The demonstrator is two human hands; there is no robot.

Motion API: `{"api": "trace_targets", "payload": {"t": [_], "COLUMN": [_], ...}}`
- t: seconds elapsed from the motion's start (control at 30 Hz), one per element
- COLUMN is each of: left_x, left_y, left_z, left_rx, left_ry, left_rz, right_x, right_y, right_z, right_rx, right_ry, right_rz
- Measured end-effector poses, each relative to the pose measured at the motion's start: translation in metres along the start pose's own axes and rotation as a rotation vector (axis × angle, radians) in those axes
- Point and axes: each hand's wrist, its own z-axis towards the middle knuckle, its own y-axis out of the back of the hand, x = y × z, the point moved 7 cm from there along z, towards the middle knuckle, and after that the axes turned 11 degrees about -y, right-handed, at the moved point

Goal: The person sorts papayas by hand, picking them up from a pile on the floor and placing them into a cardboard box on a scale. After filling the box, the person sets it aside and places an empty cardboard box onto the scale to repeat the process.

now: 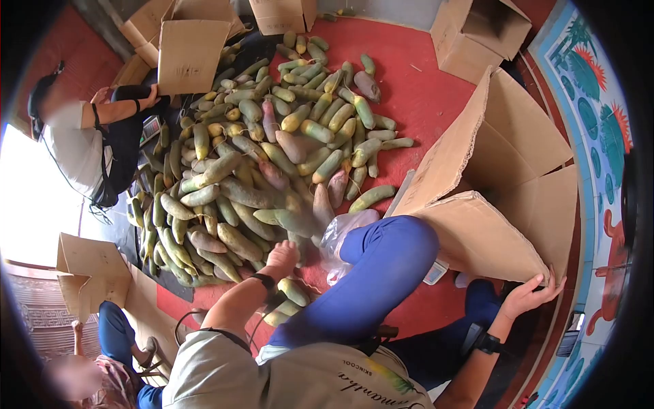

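My left hand (283,258) is closed at the lower edge of a big heap of green radishes (238,194), with its fingers curled and their tips hidden; what it grips, if anything, cannot be made out. A radish (293,292) lies just below it. On the right, my right hand (533,294) touches the lower right corner of a large open cardboard box (490,235), its fingers spread along the edge. The box's flaps stand up. Beside my raised knee lies a translucent plastic bag (344,235).
A person (75,136) sits at the left, near a box (194,58). Another person (109,375) is at the lower left by an open box (95,269). More boxes (477,34) stand at the back. A scale (434,273) shows partly under the large box.
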Motion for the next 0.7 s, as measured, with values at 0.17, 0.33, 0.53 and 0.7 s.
{"api": "trace_targets", "payload": {"t": [0.17,0.33,0.53,0.7], "left_x": [0.075,0.1,0.058,0.075], "left_y": [-0.027,-0.071,-0.015,-0.043], "left_z": [-0.011,-0.011,-0.025,-0.012], "left_rx": [-0.224,-0.088,-0.075,0.037], "left_ry": [0.208,0.295,0.347,0.345], "left_rz": [-0.283,-0.357,-0.334,-0.288], "right_x": [-0.002,-0.004,-0.003,-0.001], "right_y": [0.001,0.002,0.003,0.004], "right_z": [0.0,-0.001,0.0,0.001], "right_rx": [0.015,0.014,0.017,0.029], "right_ry": [-0.016,-0.036,-0.025,-0.026], "right_rz": [0.037,0.087,0.088,0.119]}}
